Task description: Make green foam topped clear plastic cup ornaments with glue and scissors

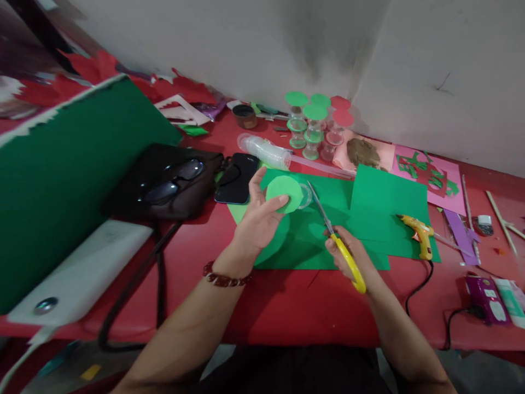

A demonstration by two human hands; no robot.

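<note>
My left hand (pixel 260 221) holds a light green paper disc (pixel 279 192) with the thumb on its face. A clear round plastic piece (pixel 304 197) shows at the disc's right edge. Yellow-handled scissors (pixel 346 260) are in my right hand (pixel 344 251), their blades pointing up and left, close to the plastic piece. Whether the blades are slightly parted is hard to see. Beneath both hands lie dark green sheets (pixel 295 241). Behind them stand several clear cup shapes with green (pixel 315 112) and red discs (pixel 343 117) on top.
On the red table (pixel 303 312), a phone (pixel 237 178), black bag (pixel 197 197) with glasses (pixel 176 180) and white power bank (pixel 82 273) lie left. A yellow glue gun (pixel 420 232) with a cord is right. Stacked plastic cups (pixel 266 152) and brown material (pixel 363 152) lie behind.
</note>
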